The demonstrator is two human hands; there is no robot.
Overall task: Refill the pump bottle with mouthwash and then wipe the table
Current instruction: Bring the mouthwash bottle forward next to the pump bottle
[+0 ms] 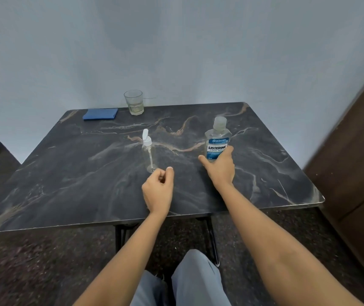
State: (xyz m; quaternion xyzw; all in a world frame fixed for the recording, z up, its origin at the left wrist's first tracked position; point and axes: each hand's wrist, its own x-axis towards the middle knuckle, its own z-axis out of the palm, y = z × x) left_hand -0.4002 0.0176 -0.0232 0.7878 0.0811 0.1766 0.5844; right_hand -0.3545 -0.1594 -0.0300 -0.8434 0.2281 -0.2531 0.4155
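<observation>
A small clear pump bottle (148, 153) with a white flip-top cap stands upright in the middle of the dark marble table (77, 173). My left hand (157, 189) hovers just in front of its base, fingers curled with nothing in them. To the right stands a mouthwash bottle (217, 141) with a blue label and a clear cap. My right hand (219, 167) is wrapped around its lower part. A folded blue cloth (100, 113) lies at the table's far left corner.
A drinking glass (134, 102) with a little pale liquid stands at the far edge beside the cloth. A wall runs behind the table, and a dark wooden panel (357, 151) stands close on the right. My knees show below the near edge.
</observation>
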